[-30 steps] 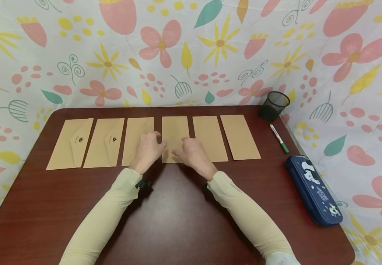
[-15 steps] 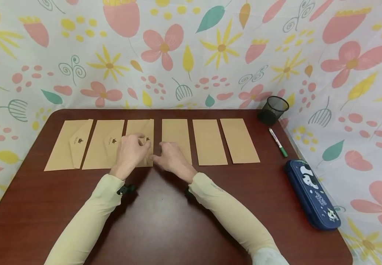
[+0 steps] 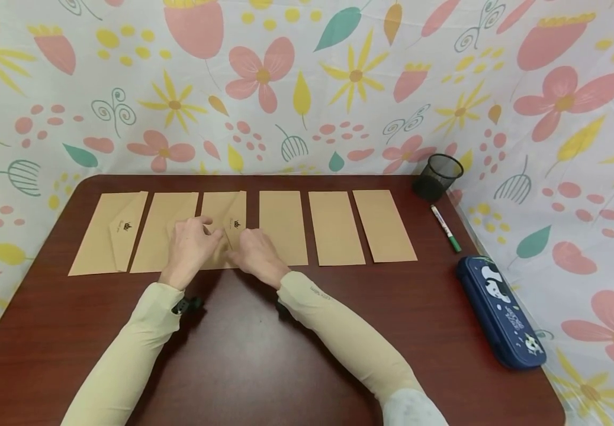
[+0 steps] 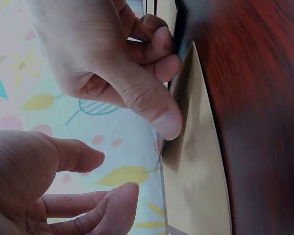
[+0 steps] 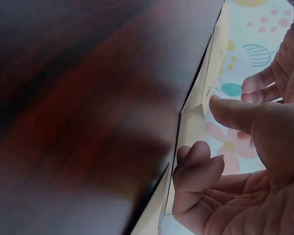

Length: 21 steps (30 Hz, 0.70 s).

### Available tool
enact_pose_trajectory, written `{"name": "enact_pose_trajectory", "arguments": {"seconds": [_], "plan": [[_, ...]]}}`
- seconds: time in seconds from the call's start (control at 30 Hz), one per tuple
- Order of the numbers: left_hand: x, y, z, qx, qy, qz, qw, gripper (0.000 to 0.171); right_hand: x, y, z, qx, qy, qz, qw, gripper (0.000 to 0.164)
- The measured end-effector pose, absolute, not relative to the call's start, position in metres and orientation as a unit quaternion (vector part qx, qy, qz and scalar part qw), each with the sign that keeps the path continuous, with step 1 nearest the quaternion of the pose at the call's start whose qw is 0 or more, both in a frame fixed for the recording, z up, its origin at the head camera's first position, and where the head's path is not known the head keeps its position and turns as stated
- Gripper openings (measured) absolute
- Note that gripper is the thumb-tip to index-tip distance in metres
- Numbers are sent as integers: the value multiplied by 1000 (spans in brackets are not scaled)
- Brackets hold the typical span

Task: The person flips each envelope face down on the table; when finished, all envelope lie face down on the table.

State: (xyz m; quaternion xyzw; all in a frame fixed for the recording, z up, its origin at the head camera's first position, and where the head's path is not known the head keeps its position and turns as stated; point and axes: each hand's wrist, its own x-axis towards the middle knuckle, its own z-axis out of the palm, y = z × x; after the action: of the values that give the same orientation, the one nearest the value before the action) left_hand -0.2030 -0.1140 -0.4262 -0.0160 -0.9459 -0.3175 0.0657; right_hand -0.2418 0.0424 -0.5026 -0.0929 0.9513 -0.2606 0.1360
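Note:
Six tan envelopes lie in a row on the dark wooden table. Over the third envelope (image 3: 232, 204), near its lower right, is my right hand (image 3: 257, 255). In the left wrist view that hand's thumb (image 4: 169, 126) is right at the raised flap (image 4: 198, 115), its other fingers loosely bent and apart from the thumb. My left hand (image 3: 189, 245) hovers over the second envelope (image 3: 165, 204) and the left side of the third, thumb and fingers spread apart with nothing between them. Its palm side is partly hidden in the head view.
The first envelope (image 3: 90, 236) shows a crown-marked flap; the fourth (image 3: 281, 225), fifth (image 3: 336, 228) and sixth (image 3: 383, 225) lie plain side up. Right of the row stand a black mesh cup (image 3: 437, 177), a green-capped marker (image 3: 445, 228) and a navy pencil case (image 3: 501, 313).
Both hands have moved left, from between the third and fourth envelopes to the second and third. The third envelope's crown mark has come into view; its flap edge now stands up.

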Motion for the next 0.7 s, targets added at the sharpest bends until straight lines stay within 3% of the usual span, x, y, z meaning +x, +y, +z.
{"name": "enact_pose_trajectory", "arguments": {"seconds": [0.17,0.43,0.6,0.7], "plan": [[-204,-121,-429,-15,-947,-315,62,44,-238,36,-499,-83,963,-224,125,47],[-205,-130,-430,0,-947,-319,45,44,-238,40,-485,-68,948,-266,161,36],[-205,-135,-433,7,-949,-313,37,43,-242,42,-493,-62,957,-241,151,36],[-206,-137,-436,11,-952,-304,34,43,-235,44,-479,-51,956,-245,152,39]]}}
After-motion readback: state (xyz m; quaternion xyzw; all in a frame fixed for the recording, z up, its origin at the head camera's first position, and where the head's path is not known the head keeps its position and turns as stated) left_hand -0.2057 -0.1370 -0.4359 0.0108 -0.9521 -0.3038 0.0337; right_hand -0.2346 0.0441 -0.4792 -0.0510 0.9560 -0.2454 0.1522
